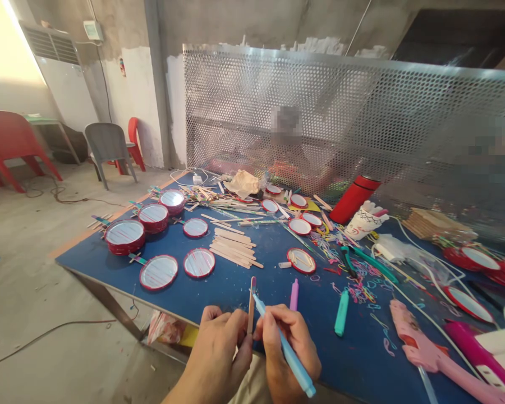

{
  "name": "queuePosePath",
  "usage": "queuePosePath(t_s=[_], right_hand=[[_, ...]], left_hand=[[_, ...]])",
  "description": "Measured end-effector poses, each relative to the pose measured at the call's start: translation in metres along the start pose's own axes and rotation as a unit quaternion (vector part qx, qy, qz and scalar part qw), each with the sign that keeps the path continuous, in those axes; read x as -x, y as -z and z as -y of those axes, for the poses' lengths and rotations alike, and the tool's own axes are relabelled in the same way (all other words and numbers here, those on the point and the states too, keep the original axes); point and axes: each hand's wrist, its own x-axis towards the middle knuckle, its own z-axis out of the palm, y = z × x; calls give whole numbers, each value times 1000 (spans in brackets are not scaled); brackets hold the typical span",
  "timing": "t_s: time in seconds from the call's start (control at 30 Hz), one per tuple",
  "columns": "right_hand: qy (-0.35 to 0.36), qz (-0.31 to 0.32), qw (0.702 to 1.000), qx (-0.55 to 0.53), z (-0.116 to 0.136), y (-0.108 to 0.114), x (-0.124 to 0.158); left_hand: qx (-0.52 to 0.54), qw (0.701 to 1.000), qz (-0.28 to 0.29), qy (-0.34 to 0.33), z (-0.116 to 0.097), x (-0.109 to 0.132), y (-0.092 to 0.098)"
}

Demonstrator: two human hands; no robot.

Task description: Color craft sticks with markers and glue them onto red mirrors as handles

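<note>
My left hand (pixel 222 349) is closed on a wooden craft stick (pixel 251 306), held upright near the table's front edge. The stick's top end is coloured pinkish purple. In my right hand (pixel 289 350) is a light blue marker (pixel 293 362), its tip touching or very close to the stick's upper part. A purple marker cap or short pen (pixel 294 294) lies just beyond my right hand, and a teal marker (pixel 342 312) lies farther right. Ahead of my hands is a row of plain craft sticks (pixel 231 247).
Round red-rimmed discs (pixel 159 272) lie on the blue table (pixel 160 308), some stacked at left. A pink glue gun (pixel 425 348), loose rubber bands (pixel 362 280), a red bottle (pixel 354 199) and a paper cup (pixel 365 220) are at right. A perforated metal screen (pixel 244 112) stands behind.
</note>
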Motion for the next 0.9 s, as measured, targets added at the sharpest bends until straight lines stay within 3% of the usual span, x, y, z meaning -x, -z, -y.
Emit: queuePosePath(t_s=[0.17,0.33,0.53,0.9], right_hand=[[-15,-5,1000,9,2,-1,1],[-55,-56,997,1,8,-3,1],[-33,-27,999,-21,10,-3,0],[-31,-44,999,-9,4,-3,1]], left_hand=[[-1,1000,-3,1,0,0,0],[5,1000,-6,3,0,0,0],[3,1000,-1,4,1,0,-1],[-3,1000,-1,-4,0,0,0]])
